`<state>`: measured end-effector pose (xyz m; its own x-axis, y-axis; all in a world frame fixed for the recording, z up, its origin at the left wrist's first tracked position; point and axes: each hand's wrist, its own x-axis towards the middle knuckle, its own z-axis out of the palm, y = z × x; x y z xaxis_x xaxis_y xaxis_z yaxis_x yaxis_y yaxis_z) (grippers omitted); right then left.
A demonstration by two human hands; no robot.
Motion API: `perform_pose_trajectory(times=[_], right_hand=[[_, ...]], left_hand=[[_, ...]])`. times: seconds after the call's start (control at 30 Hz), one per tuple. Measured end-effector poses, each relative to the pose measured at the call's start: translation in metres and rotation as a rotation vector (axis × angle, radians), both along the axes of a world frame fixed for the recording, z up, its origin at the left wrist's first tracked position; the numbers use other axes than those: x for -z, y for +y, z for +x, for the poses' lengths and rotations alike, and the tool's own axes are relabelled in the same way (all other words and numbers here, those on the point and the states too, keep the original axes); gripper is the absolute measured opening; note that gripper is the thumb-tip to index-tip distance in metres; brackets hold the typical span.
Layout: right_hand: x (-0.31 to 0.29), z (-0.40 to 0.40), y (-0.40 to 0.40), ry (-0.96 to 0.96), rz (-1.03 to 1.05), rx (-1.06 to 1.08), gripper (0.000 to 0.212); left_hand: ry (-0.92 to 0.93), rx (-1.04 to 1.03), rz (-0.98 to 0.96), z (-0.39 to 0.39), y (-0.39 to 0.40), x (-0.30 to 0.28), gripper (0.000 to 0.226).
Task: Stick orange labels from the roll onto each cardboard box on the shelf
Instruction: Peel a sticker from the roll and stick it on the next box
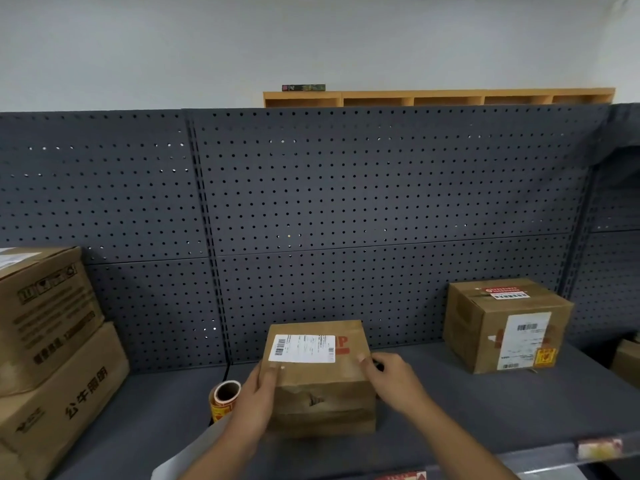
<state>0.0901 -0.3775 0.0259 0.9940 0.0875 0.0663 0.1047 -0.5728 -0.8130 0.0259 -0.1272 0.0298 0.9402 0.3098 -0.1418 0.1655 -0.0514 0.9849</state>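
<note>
I have both hands on the middle cardboard box [320,379], which sits near the front edge of the shelf [485,410]; my left hand [258,398] wraps its left top edge, fingers curled over onto the top, and my right hand [391,379] clasps the right top edge, so I judge I am squaring or turning it to find a bare face for a label; its top already carries a white shipping label [302,348], which leaves little room there; the label roll [224,400] stands on the shelf just beside the box's left side, close to my left hand (parked there, I think, so both hands stay free); the right box [507,325], towards the shelf's back right, already shows an orange label [545,357] on its front; two stacked boxes [48,341] fill the left end.
</note>
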Motion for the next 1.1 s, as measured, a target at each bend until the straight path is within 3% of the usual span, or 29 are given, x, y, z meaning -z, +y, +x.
perform_pose_trajectory(times=[0.27,0.4,0.57,0.67,0.77,0.97,1.1], right_hand=[[-0.005,-0.006,0.008,-0.012,0.04,0.06,0.048],[-0.012,-0.012,0.011,-0.099,-0.04,0.107,0.04],[-0.037,-0.026,0.022,-0.271,-0.093,0.128,0.028],[-0.05,-0.032,0.031,-0.345,-0.24,0.052,0.032],[-0.056,-0.041,0.044,-0.379,-0.245,-0.023,0.029],[-0.049,-0.05,0.059,-0.382,-0.214,-0.162,0.027],[-0.043,-0.055,0.063,-0.449,-0.335,-0.19,0.027]], left_hand=[[0.019,0.033,0.045,0.003,0.008,0.001,0.05],[0.003,0.023,0.063,-0.003,0.011,-0.01,0.044],[-0.112,-0.117,0.375,-0.012,0.029,-0.005,0.037],[-0.092,-0.125,0.619,-0.014,0.049,0.011,0.039],[-0.053,-0.139,0.844,-0.021,0.062,0.025,0.039],[-0.016,-0.162,1.003,-0.032,0.068,0.041,0.041],[-0.014,-0.158,1.01,-0.037,0.074,0.043,0.049]])
